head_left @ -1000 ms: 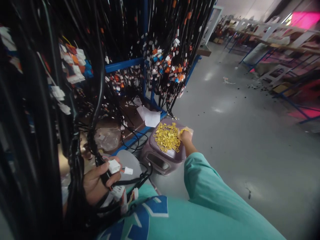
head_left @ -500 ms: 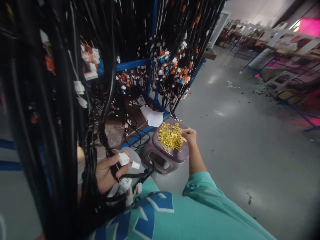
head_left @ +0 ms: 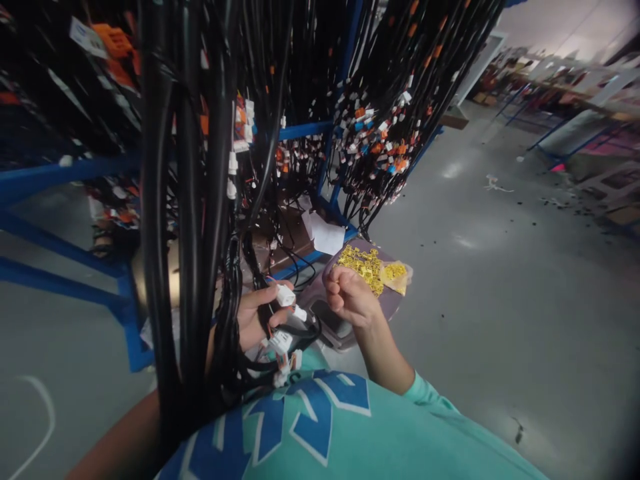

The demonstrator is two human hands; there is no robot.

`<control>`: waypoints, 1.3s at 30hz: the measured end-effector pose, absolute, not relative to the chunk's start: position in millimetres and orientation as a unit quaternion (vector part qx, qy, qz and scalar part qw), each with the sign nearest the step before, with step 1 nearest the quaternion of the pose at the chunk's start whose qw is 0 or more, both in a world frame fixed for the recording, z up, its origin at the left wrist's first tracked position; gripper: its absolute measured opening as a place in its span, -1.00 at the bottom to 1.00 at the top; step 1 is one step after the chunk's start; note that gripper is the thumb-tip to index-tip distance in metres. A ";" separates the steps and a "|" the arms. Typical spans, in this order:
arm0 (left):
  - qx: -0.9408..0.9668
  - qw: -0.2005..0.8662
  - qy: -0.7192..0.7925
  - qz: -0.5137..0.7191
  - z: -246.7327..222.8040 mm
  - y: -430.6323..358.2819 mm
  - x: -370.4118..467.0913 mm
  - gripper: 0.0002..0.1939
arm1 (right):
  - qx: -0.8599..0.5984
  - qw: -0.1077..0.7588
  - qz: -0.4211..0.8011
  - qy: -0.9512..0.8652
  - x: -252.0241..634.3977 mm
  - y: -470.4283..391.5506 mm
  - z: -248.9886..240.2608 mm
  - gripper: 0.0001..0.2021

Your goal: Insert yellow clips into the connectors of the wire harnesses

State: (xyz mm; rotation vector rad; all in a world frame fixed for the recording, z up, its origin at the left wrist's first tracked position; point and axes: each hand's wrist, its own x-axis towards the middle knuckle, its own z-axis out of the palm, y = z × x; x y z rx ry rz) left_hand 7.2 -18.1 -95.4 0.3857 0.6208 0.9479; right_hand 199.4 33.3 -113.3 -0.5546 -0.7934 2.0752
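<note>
My left hand (head_left: pixel 254 316) grips a white wire connector (head_left: pixel 285 295) at the end of a black wiring harness (head_left: pixel 233 267). Smaller white connectors (head_left: pixel 281 343) dangle just below those fingers. My right hand (head_left: pixel 351 293) is closed with its fingers curled, in front of a purplish stool (head_left: pixel 330 333). Whatever its fingertips hold is too small or hidden to make out. On the stool top lies a heap of small yellow plastic pieces (head_left: pixel 367 263). Beside the heap is a clear bag (head_left: pixel 397 275) with more yellow pieces in it.
Thick black cable bundles (head_left: pixel 190 167) hang close in front of me on the left. Behind them stands a blue metal rack (head_left: pixel 305 131) with many harnesses and coloured connectors (head_left: pixel 380 137). White paper (head_left: pixel 325 233) lies at its base. Grey floor (head_left: pixel 480 300) stretches right, with scattered scraps.
My right hand has left the yellow pieces and moved left toward my left hand, its fingers closed. The view has swung left, and the bag on the stool shows now. My left hand keeps its grip.
</note>
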 end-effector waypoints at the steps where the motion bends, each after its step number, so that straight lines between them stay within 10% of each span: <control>1: 0.179 0.824 0.294 0.449 -93.5 -19.3 8.1 -0.86 | -0.213 0.406 0.831 -0.314 196.0 30.9 -109.4 -0.59; 27: 0.148 0.824 0.298 0.460 -92.1 -26.0 5.6 -0.86 | -0.271 0.433 0.699 -0.500 175.2 -1.1 -86.7 -0.83; 39: 0.174 0.820 0.264 0.478 -94.4 -24.0 7.5 -0.85 | -0.309 0.567 0.348 -0.680 161.3 -11.9 -84.7 -0.88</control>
